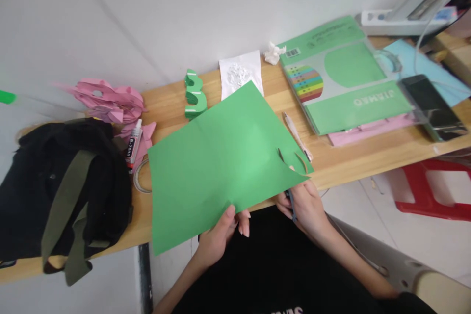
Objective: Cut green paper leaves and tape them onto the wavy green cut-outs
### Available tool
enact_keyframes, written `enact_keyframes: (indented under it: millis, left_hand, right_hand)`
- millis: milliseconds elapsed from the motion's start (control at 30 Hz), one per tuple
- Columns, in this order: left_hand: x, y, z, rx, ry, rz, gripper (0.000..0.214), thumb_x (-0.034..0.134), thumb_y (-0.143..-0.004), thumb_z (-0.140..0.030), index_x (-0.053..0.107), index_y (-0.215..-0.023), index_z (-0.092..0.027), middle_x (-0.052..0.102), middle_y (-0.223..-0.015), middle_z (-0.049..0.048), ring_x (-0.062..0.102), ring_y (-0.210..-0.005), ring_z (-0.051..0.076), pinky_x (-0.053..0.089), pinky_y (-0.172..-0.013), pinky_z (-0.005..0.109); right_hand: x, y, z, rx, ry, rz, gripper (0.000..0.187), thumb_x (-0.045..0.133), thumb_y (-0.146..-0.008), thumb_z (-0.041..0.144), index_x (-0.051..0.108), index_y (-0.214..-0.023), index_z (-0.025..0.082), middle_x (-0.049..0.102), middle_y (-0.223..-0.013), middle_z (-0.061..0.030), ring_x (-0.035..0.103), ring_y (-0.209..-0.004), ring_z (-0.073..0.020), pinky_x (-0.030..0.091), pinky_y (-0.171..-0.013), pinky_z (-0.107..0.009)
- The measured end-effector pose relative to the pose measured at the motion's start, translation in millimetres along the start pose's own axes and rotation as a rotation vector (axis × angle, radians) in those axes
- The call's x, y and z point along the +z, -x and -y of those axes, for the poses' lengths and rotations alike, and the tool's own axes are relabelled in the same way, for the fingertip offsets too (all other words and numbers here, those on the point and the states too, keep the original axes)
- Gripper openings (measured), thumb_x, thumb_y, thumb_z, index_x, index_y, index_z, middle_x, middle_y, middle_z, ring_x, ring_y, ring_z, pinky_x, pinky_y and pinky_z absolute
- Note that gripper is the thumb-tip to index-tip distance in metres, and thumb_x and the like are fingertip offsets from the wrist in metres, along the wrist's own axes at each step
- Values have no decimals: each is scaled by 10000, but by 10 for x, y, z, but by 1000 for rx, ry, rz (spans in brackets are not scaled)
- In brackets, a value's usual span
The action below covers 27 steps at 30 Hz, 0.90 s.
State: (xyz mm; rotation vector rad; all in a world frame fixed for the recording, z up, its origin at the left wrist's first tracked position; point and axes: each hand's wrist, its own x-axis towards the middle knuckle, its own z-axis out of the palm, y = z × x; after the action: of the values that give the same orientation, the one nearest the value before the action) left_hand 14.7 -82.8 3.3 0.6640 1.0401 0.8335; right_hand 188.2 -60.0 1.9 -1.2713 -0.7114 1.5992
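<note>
My left hand (pixel 217 243) pinches the near edge of a large sheet of green paper (pixel 209 171), thumb on top and fingers underneath. In my right hand (pixel 309 208) is a pair of scissors (pixel 292 205) with dark grey handles, closed in by my fingers. They sit at the sheet's right corner, where a curved cut runs in and a narrow strip curls up. Most of the blades is hidden by the paper. Beyond the sheet's right edge a slim pen-like tool (pixel 297 136) lies on the table.
A black bag (pixel 88 171), pink paper pieces (pixel 110 98), a glue tube (pixel 134 146) and a tape roll (pixel 142 176) are left. Behind are stacked green cutouts (pixel 196 100) and white paper (pixel 257 71) with scraps. A paper pack (pixel 349 78) and phone (pixel 434 108) lie right.
</note>
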Motion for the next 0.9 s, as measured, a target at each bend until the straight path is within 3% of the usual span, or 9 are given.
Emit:
enact_keyframes:
  millis: [433,900]
  left_hand:
    - [-12,-10,44,-13,-89,-3,403,564,-815,-578,669,-723,-200,589,-605,30,484,-560,145,408,-612,289]
    - [-45,-7,33,-33,-114,105,382,518,-872,-537,681,-809,-197,607,-660,19,517,-637,140,407,-704,281]
  right_hand:
    - [11,-20,-63,-2,3,-69,534,484,-863,541,372,-468,199,308,-392,60,271,-319,-47,209,-318,-189]
    - [133,-51,-63,-18,-152,-197,419,612,-804,437,345,-572,212,310,-416,93,296,-336,-41,262,-307,-143]
